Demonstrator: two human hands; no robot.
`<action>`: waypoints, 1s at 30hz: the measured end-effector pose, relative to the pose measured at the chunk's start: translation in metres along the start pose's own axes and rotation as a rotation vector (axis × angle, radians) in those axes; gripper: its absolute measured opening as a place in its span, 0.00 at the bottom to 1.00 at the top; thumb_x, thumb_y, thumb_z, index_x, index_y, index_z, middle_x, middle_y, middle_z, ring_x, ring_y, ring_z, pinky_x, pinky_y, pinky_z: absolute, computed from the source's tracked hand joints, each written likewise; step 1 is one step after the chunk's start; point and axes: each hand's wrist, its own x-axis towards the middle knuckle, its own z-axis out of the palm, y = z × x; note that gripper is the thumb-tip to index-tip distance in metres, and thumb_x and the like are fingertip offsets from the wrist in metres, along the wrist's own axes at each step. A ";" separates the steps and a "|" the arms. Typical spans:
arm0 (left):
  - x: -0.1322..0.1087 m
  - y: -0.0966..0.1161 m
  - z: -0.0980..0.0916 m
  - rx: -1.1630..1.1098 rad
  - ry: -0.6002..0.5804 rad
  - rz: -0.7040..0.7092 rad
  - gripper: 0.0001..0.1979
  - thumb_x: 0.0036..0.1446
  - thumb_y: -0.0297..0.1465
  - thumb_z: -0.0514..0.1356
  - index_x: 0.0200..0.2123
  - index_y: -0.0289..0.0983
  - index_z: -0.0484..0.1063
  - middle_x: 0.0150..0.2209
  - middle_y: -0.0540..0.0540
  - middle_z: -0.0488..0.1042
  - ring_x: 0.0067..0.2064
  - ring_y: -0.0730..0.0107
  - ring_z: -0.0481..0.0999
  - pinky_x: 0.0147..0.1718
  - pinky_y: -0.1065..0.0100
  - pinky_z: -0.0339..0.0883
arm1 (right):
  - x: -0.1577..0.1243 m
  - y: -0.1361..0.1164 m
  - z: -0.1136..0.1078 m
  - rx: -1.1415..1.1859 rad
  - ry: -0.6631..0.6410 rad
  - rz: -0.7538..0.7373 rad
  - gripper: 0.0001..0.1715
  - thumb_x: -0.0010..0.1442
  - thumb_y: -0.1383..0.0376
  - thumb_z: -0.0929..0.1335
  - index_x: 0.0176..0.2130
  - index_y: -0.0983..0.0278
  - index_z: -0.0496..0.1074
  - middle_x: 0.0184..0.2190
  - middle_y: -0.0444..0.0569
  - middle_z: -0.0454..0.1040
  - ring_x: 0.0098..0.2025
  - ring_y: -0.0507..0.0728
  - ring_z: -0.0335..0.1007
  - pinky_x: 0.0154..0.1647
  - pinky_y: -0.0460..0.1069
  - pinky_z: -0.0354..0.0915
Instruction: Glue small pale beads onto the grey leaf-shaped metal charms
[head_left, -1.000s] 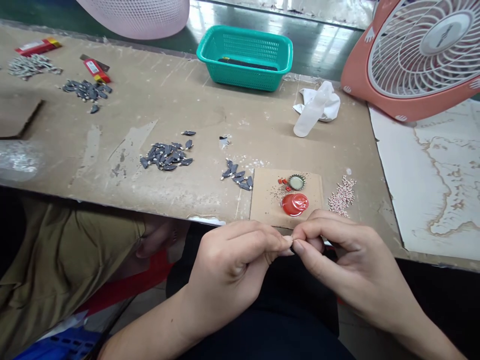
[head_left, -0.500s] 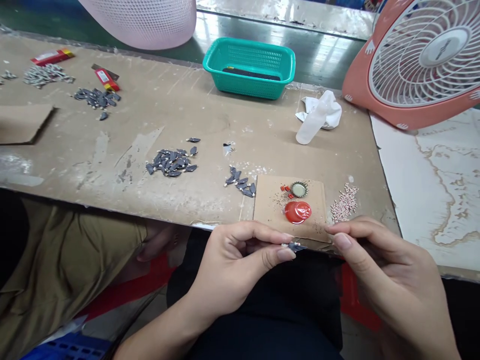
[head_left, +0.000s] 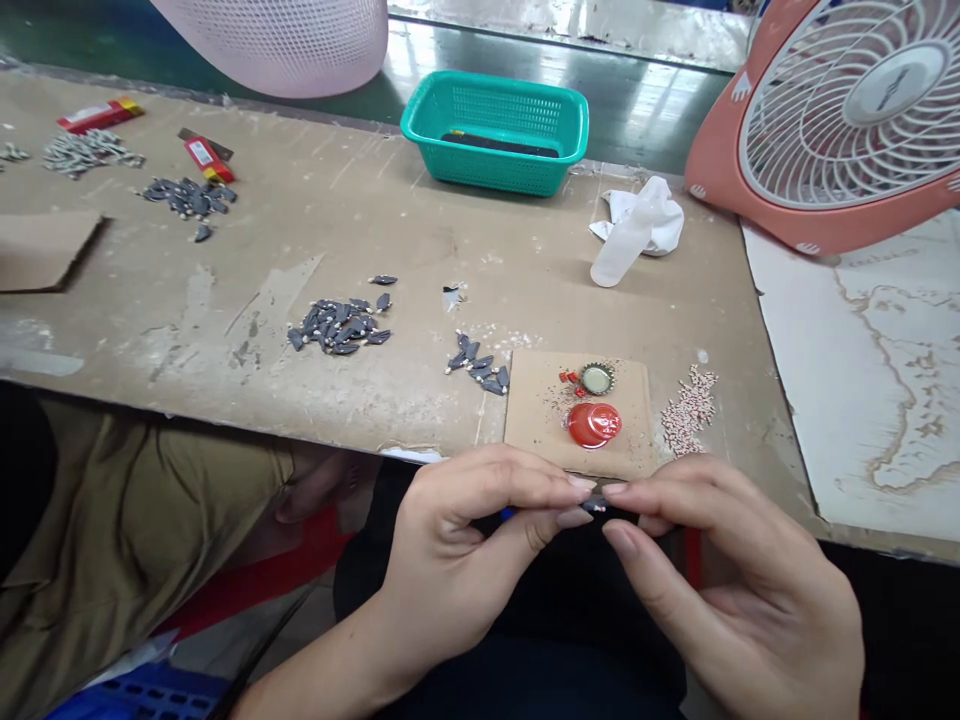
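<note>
Fingertips (head_left: 576, 516) of both hands are closed in a tight pinch just past the table's front edge. Beyond them runs a worn tan work table (head_left: 420, 240), with a coral-and-white desk fan (head_left: 840, 120) far ahead to the right and a teal plastic basket (head_left: 495, 130) straight ahead. Left of the fingers sits a person's leg in olive cloth (head_left: 135, 520), a separate hand (head_left: 315, 480) resting on it. Directly ahead lies a brown cardboard square (head_left: 577, 400) holding a glossy red round lid (head_left: 594, 425) and a ribbed metal bottle cap (head_left: 597, 379). A larger pile of dark grey leaf-shaped pieces (head_left: 337, 327) lies ahead to the left, a smaller pile of dark grey leaf-shaped pieces (head_left: 476, 365) beside the cardboard, and a heap of tiny pink beads (head_left: 688, 410) to its right. Pressed between the left hand (head_left: 469, 560) and right hand (head_left: 739, 590), thumb and fingers shut on it, is a small dark grey piece (head_left: 594, 507), mostly hidden.
</note>
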 end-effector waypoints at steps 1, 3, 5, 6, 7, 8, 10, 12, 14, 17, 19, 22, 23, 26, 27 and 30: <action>0.000 0.000 0.000 0.006 -0.001 -0.004 0.13 0.54 0.14 0.69 0.35 0.37 0.86 0.34 0.47 0.86 0.35 0.73 0.85 0.39 0.78 0.78 | 0.000 0.000 0.001 0.003 -0.001 -0.007 0.14 0.61 0.73 0.73 0.46 0.60 0.76 0.35 0.42 0.75 0.36 0.47 0.72 0.36 0.43 0.70; -0.001 0.001 0.000 0.001 0.001 -0.051 0.12 0.52 0.16 0.71 0.34 0.38 0.86 0.33 0.48 0.86 0.34 0.74 0.85 0.38 0.80 0.78 | 0.000 0.000 0.001 0.013 -0.017 0.002 0.13 0.61 0.73 0.73 0.44 0.59 0.76 0.34 0.42 0.75 0.36 0.47 0.73 0.36 0.42 0.70; 0.000 0.002 0.001 -0.068 -0.009 -0.170 0.11 0.51 0.18 0.73 0.33 0.39 0.86 0.31 0.50 0.86 0.32 0.76 0.83 0.35 0.82 0.76 | 0.000 -0.001 0.002 0.037 -0.036 0.046 0.10 0.62 0.71 0.72 0.43 0.58 0.77 0.32 0.40 0.74 0.34 0.47 0.73 0.34 0.42 0.70; 0.000 0.003 0.002 -0.132 -0.020 -0.250 0.10 0.51 0.19 0.73 0.32 0.40 0.86 0.31 0.51 0.85 0.31 0.77 0.83 0.33 0.83 0.75 | 0.001 -0.002 0.002 0.051 -0.039 0.080 0.08 0.63 0.70 0.72 0.42 0.57 0.77 0.31 0.40 0.74 0.33 0.47 0.73 0.33 0.41 0.69; 0.000 0.003 0.002 -0.214 -0.034 -0.331 0.10 0.51 0.19 0.73 0.32 0.41 0.86 0.31 0.51 0.85 0.31 0.79 0.82 0.32 0.84 0.75 | 0.001 -0.002 0.002 0.067 -0.041 0.114 0.06 0.64 0.68 0.72 0.41 0.56 0.77 0.30 0.39 0.74 0.32 0.46 0.72 0.31 0.41 0.68; 0.001 0.003 0.002 -0.308 -0.049 -0.403 0.10 0.52 0.19 0.73 0.32 0.42 0.87 0.30 0.52 0.85 0.30 0.80 0.82 0.32 0.85 0.74 | 0.001 -0.003 0.002 0.085 -0.042 0.148 0.05 0.64 0.66 0.72 0.40 0.56 0.77 0.29 0.39 0.74 0.31 0.46 0.72 0.29 0.40 0.68; 0.002 0.003 0.002 -0.478 -0.073 -0.509 0.10 0.54 0.20 0.72 0.32 0.42 0.86 0.30 0.53 0.85 0.29 0.82 0.81 0.31 0.86 0.74 | 0.001 -0.004 0.002 0.122 -0.051 0.206 0.03 0.65 0.64 0.72 0.38 0.55 0.78 0.29 0.39 0.75 0.29 0.46 0.73 0.28 0.40 0.67; 0.002 0.002 0.001 -0.584 -0.086 -0.573 0.08 0.56 0.21 0.72 0.32 0.41 0.86 0.28 0.53 0.84 0.27 0.84 0.79 0.30 0.86 0.74 | -0.001 -0.004 0.003 0.170 -0.067 0.255 0.03 0.65 0.63 0.72 0.38 0.54 0.78 0.28 0.39 0.75 0.29 0.47 0.74 0.28 0.40 0.68; 0.002 0.001 0.000 -0.626 -0.093 -0.611 0.06 0.56 0.23 0.72 0.33 0.40 0.86 0.28 0.53 0.83 0.26 0.84 0.78 0.28 0.86 0.74 | -0.003 -0.004 0.004 0.225 -0.081 0.298 0.03 0.65 0.63 0.72 0.37 0.53 0.78 0.29 0.39 0.75 0.29 0.48 0.75 0.30 0.41 0.70; 0.001 -0.002 -0.002 -0.629 -0.105 -0.625 0.03 0.58 0.28 0.73 0.35 0.41 0.86 0.29 0.53 0.83 0.27 0.82 0.78 0.27 0.84 0.75 | -0.006 -0.004 0.006 0.292 -0.094 0.335 0.04 0.65 0.62 0.72 0.35 0.54 0.78 0.29 0.40 0.75 0.29 0.49 0.75 0.32 0.43 0.71; 0.001 -0.003 -0.003 -0.615 -0.114 -0.628 0.02 0.58 0.30 0.72 0.36 0.41 0.86 0.29 0.52 0.83 0.28 0.82 0.78 0.27 0.84 0.75 | -0.007 -0.004 0.008 0.314 -0.112 0.347 0.05 0.65 0.61 0.72 0.34 0.55 0.77 0.29 0.40 0.76 0.29 0.49 0.74 0.32 0.44 0.72; 0.001 -0.003 -0.004 -0.586 -0.119 -0.628 0.02 0.59 0.31 0.72 0.36 0.42 0.86 0.30 0.52 0.82 0.28 0.81 0.78 0.27 0.83 0.75 | -0.006 -0.003 0.011 0.322 -0.127 0.362 0.04 0.65 0.61 0.72 0.35 0.55 0.77 0.31 0.41 0.76 0.30 0.49 0.74 0.34 0.45 0.73; 0.001 -0.003 -0.005 -0.570 -0.121 -0.626 0.02 0.60 0.30 0.72 0.36 0.42 0.87 0.30 0.52 0.82 0.29 0.81 0.77 0.27 0.83 0.75 | -0.006 -0.003 0.011 0.322 -0.122 0.367 0.03 0.65 0.60 0.72 0.36 0.54 0.77 0.31 0.41 0.76 0.31 0.50 0.74 0.35 0.45 0.73; 0.001 -0.001 -0.005 -0.514 -0.126 -0.613 0.02 0.60 0.30 0.71 0.36 0.42 0.87 0.30 0.51 0.82 0.30 0.79 0.77 0.27 0.83 0.74 | -0.006 -0.002 0.012 0.313 -0.095 0.371 0.01 0.65 0.60 0.72 0.39 0.53 0.77 0.29 0.39 0.74 0.32 0.49 0.75 0.35 0.44 0.72; 0.001 -0.001 -0.005 -0.495 -0.127 -0.610 0.03 0.60 0.30 0.71 0.36 0.42 0.87 0.30 0.51 0.82 0.31 0.79 0.78 0.27 0.83 0.74 | -0.006 -0.002 0.011 0.306 -0.087 0.368 0.01 0.65 0.60 0.72 0.39 0.52 0.77 0.29 0.39 0.74 0.31 0.49 0.74 0.34 0.43 0.72; 0.001 0.001 -0.005 -0.425 -0.122 -0.586 0.03 0.61 0.29 0.70 0.36 0.42 0.87 0.32 0.50 0.83 0.31 0.78 0.77 0.28 0.82 0.74 | -0.008 0.000 0.009 0.253 -0.068 0.349 0.03 0.66 0.61 0.71 0.41 0.53 0.77 0.31 0.40 0.75 0.34 0.49 0.75 0.35 0.43 0.72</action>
